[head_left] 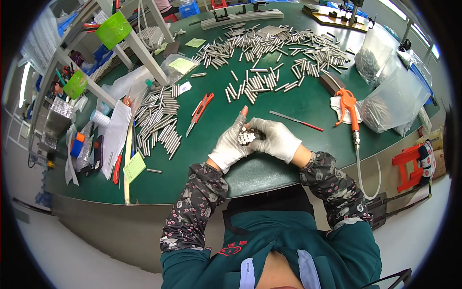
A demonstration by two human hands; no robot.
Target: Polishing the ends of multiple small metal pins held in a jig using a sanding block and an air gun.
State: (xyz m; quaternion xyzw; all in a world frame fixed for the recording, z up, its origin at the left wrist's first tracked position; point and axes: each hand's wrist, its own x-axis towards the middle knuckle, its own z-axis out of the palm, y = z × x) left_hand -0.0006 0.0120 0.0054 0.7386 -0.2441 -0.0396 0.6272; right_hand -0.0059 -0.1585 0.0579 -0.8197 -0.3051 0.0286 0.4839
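Observation:
Over the near part of the green table [260, 178], my left hand [230, 147] and my right hand [279, 140], both in white gloves with some bare fingertips, are closed around a bundle of metal pins [247, 137]. The pins' bright round ends face up between the palms. Beyond my left hand lies a red utility knife [199, 113] with its blade out. A slim file [296, 120] with a red handle rests beyond my right hand. Loose metal pins [255, 86] are scattered farther off, and another heap of pins [156, 120] lies to the left.
An orange air blow gun [347, 108] with a clear hose sits at the right, beside plastic bags of pins [378, 108]. Red-handled pliers [117, 169], a yellow-green paper slip [134, 167] and a white cup [99, 118] are at the left, below a grey frame [147, 48]. A rail fixture [243, 19] stands at the back.

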